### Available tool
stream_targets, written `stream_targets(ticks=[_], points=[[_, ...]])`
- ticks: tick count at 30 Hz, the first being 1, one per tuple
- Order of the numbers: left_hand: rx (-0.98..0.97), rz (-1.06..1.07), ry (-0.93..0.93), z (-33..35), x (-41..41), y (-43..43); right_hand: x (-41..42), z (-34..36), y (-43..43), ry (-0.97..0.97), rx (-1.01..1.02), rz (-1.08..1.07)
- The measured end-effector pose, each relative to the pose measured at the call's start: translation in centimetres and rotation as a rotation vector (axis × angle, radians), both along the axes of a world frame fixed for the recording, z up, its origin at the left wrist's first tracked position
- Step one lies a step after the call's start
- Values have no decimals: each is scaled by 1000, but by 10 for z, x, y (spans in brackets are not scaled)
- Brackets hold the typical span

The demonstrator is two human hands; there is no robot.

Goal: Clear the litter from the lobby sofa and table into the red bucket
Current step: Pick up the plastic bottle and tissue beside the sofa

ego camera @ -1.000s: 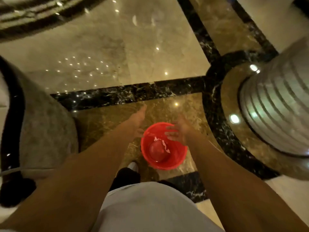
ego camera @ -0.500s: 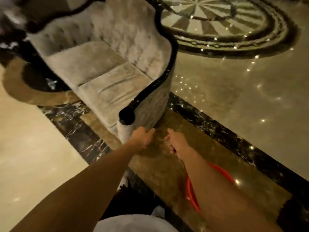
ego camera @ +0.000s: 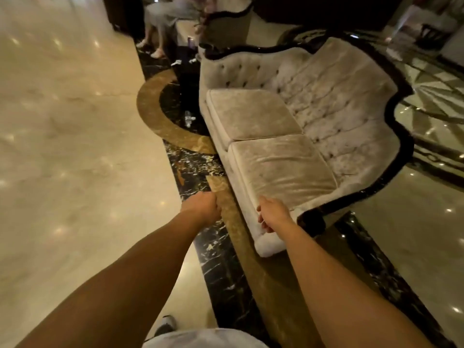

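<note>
A pale velvet sofa point(ego camera: 288, 136) with black trim stretches ahead, and I see no litter on its two seat cushions. My left hand point(ego camera: 204, 209) is curled into a fist over the floor, left of the sofa's near corner, with nothing visible in it. My right hand point(ego camera: 273, 216) hovers over the sofa's near front corner, fingers loosely bent down, holding nothing. A clear plastic bottle point(ego camera: 189, 118) lies on the dark floor by the sofa's far front. White crumpled paper scraps point(ego camera: 177, 63) lie farther back near a low dark table point(ego camera: 187, 79). The red bucket is out of view.
A person sits at the far end, legs and shoes point(ego camera: 157, 54) showing. A second sofa back point(ego camera: 226, 23) stands behind the table. Polished marble floor point(ego camera: 75, 146) spreads to the left, and patterned floor lies to the right behind the sofa. My own shoe point(ego camera: 165, 324) shows below.
The view swung from the red bucket on the floor up to the sofa's front. Both hands left the bucket and now reach out near the sofa's near corner.
</note>
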State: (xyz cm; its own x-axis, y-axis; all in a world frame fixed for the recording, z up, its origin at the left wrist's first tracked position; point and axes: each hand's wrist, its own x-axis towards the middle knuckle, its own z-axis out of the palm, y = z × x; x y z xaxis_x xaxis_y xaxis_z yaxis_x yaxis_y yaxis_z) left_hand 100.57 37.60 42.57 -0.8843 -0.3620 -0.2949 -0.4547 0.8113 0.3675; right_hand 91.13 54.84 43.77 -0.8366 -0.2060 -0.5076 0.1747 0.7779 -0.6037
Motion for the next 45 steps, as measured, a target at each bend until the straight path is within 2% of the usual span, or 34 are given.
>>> stream_targets(ticks=[4,9,17,21,25,31,35,38,42,45], points=[[-26,54,-52,-7,8,-107,11,-2,-109,42,-19,173],[-104,40,-74,-11,-27,-186,-28,-3,-189,-69,-59,98],[-170,-29,-158,-44,-147,-299,-174,-40,-322,-156,-54,103],[-110,46,-253,-49,-209,-362,-244,-45,-384,-208,-6,197],[-87,84,-251,-57,-263,-420,-307,-49,-438,-198,30,208],[-23,-17,-377,-87,-348,-515,-380,-83,-531,-238,148,250],[-2,-128,-429,-116,-426,-612,-431,-107,-605,-314,197,143],[73,-195,-455,-110,-476,-685,-466,-104,-658,-338,270,78],[78,-162,-453,-94,-538,-788,-521,-90,-749,-248,234,78],[178,-67,-456,-98,-584,-841,-561,-83,-810,-213,203,167]])
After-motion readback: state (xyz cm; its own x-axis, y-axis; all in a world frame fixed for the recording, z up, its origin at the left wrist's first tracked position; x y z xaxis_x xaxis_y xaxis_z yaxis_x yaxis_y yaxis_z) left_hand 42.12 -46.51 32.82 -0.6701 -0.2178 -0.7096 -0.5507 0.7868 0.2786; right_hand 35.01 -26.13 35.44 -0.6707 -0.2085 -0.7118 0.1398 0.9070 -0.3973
